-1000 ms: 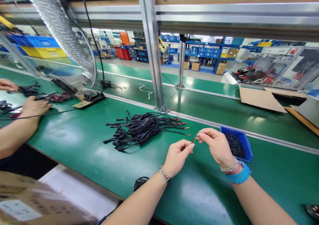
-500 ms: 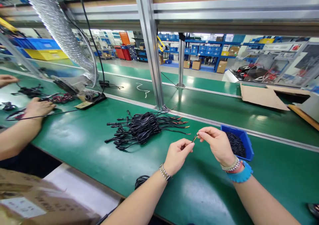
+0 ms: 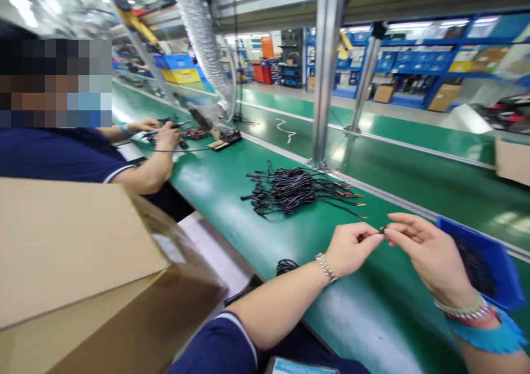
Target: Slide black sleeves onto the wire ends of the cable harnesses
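Head view: I am monitoring a green bench (image 3: 385,330) that is running from the upper left of the frame to the lower right. At right of centre, the left hand (image 3: 351,247) is pinching a small dark piece (image 3: 381,230) between narrowed thumb and fingers. The right hand (image 3: 433,252) is meeting it from the right, its thumb tip bearing on the same piece; its index finger is extending slightly above. I am not resolving the exact form of the piece, as it is showing too small.

Near the middle of the frame, a bundle of black cables (image 3: 292,189) is lying on the bench, its coloured wire ends pointing right. At the right edge, a blue bin (image 3: 507,274) is standing just beside the right hand and is holding blurred black parts (image 3: 476,266). Below the bundle, a coil of black cable (image 3: 286,266) is lying partly behind the left forearm. A cardboard box (image 3: 74,241) is occupying the lower left. At upper left, a co-worker's hands (image 3: 168,137) are working among dark cables.
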Demonstrator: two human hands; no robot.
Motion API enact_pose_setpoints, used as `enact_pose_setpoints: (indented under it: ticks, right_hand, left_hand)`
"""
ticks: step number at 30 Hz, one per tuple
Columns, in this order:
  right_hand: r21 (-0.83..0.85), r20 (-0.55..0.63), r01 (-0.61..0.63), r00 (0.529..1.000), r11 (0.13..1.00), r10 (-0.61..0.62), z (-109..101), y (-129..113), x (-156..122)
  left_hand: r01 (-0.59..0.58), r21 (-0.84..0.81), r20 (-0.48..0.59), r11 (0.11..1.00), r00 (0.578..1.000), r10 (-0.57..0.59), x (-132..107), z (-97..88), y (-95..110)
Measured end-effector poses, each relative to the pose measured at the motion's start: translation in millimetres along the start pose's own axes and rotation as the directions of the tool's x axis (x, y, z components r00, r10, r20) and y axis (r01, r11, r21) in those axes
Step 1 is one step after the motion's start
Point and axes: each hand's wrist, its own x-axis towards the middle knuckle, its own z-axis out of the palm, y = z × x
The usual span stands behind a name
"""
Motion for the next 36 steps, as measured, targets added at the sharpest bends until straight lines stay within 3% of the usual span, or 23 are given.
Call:
enact_pose_setpoints:
  ticks: [5,7,9,12,14,19,23,26,29,33,35,36]
  right_hand:
    - [0.021,0.11,-0.05,0.993,0.999,0.047,-14.4,1.1,11.0]
    - [0.016,0.12,-0.044,0.992,0.999,0.042,-16.7,4.7,24.4]
    - [-0.12,0.145,-0.03,0.988,0.992,0.047,-8.7,14.4,41.7]
    - [-0.416,0.296,0.068,0.953,0.907,0.064,22.0,36.4,68.2]
    - [-0.524,0.349,0.263,0.934,0.81,-0.078,50.0,47.9,83.4]
    - [-0.459,0.437,0.612,0.787,0.644,-0.436,120.6,40.5,112.1]
    - [-0.427,0.551,0.753,0.655,0.5,-0.517,153.5,22.9,125.0]
    - [-0.439,0.603,0.781,0.622,0.444,-0.499,151.2,23.8,118.5]
    - [-0.464,0.637,0.805,0.594,0.37,-0.491,128.4,35.4,96.3]
    - [-0.449,0.774,0.863,0.505,0.232,-0.382,96.5,52.7,61.6]
    - [-0.453,0.79,0.868,0.497,0.206,-0.359,89.3,59.1,47.8]
    - [-0.457,0.773,0.858,0.513,0.233,-0.373,87.7,61.7,41.5]
  left_hand:
    - [-0.075,0.121,-0.038,0.99,0.996,0.08,0.2,-2.2,1.8]
    - [-0.142,0.133,0.026,0.981,0.99,0.14,-4.4,-2.1,7.6]
    - [-0.213,0.138,0.145,0.967,0.97,0.193,-10.8,-0.8,13.5]
    - [-0.278,0.113,0.308,0.954,0.923,0.232,-19.6,2.3,16.6]
    - [-0.302,0.052,0.369,0.952,0.891,0.263,-22.7,4.2,14.3]
    - [-0.215,-0.041,0.509,0.976,0.836,0.206,-21.1,3.4,7.8]
    - [-0.149,-0.128,0.593,0.981,0.781,0.196,-19.4,-3.9,12.8]
    - [-0.084,-0.144,0.609,0.986,0.777,0.155,-19.5,-8.9,19.1]
    - [-0.091,-0.189,0.609,0.978,0.77,0.189,-20.0,-10.1,22.0]
    - [-0.152,-0.252,0.6,0.956,0.75,0.278,-20.4,-6.5,18.0]
    - [-0.136,-0.246,0.593,0.96,0.762,0.26,-20.2,-4.5,15.4]
    - [-0.127,-0.239,0.59,0.963,0.768,0.248,-19.9,-3.8,14.8]
